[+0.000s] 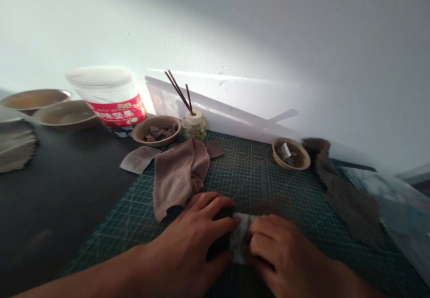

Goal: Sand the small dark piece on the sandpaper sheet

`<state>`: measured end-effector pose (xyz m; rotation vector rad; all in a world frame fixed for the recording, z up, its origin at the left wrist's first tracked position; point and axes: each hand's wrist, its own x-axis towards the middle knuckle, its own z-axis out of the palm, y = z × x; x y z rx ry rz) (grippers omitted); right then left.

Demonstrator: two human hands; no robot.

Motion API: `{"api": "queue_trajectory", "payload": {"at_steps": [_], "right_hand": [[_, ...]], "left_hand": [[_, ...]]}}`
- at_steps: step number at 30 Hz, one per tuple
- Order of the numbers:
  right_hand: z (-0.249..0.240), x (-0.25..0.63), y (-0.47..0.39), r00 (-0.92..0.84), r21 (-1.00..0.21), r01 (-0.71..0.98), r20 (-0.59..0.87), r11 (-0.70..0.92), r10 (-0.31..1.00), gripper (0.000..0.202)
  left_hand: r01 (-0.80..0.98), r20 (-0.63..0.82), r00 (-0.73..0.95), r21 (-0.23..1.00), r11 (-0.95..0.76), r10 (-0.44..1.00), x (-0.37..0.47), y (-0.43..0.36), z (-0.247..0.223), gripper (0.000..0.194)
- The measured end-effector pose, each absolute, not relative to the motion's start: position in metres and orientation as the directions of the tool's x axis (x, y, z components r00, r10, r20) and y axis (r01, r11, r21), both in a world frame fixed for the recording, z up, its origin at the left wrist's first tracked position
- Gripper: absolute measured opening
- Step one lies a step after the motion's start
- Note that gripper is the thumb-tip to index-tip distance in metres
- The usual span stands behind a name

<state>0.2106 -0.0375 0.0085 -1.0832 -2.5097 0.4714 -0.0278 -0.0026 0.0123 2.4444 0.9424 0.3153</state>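
The small pale piece (239, 237) lay between the two hands on the green cutting mat (245, 177), in front of the reed diffuser (194, 127). The left hand (198, 233) had its fingers spread, the index finger and thumb reaching the piece's left edge. The right hand's (282, 244) fingers were curled together at its right edge; whether they pinched it was hard to tell. The brown cloth (178, 168) lay just in front of the diffuser, the bowl of dark lumps (156, 144) just left of it, and the small bowl (304, 163) well to its right.
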Motion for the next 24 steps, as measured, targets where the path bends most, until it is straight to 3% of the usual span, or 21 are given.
{"api": "queue_trajectory", "payload": {"at_steps": [6, 11, 16, 19, 24], "right_hand": [[0.001, 0.208, -0.041, -0.542, -0.431, 0.692, 0.219, 0.579, 0.811, 0.015], [0.001, 0.203, -0.037, -0.596, -0.409, 0.629, 0.291, 0.66, 0.748, 0.015], [0.012, 0.213, -0.032, -0.616, -0.437, 0.661, 0.15, 0.61, 0.774, 0.017], [0.011, 0.216, -0.034, -0.675, -0.44, 0.599, 0.17, 0.669, 0.718, 0.016], [0.01, 0.215, -0.033, -0.601, -0.435, 0.673, 0.151, 0.598, 0.785, 0.015]], "left_hand": [[0.596, -0.007, 0.73, 0.497, -0.631, 0.684, -0.029, -0.006, 0.011, 0.043], [0.605, -0.022, 0.724, 0.501, -0.619, 0.69, -0.028, -0.006, 0.007, 0.039], [0.595, 0.02, 0.716, 0.505, -0.625, 0.697, -0.028, -0.006, 0.007, 0.044], [0.588, 0.031, 0.718, 0.507, -0.63, 0.695, -0.028, -0.006, 0.007, 0.046], [0.576, 0.054, 0.723, 0.505, -0.643, 0.689, -0.029, -0.005, 0.008, 0.049]]}}
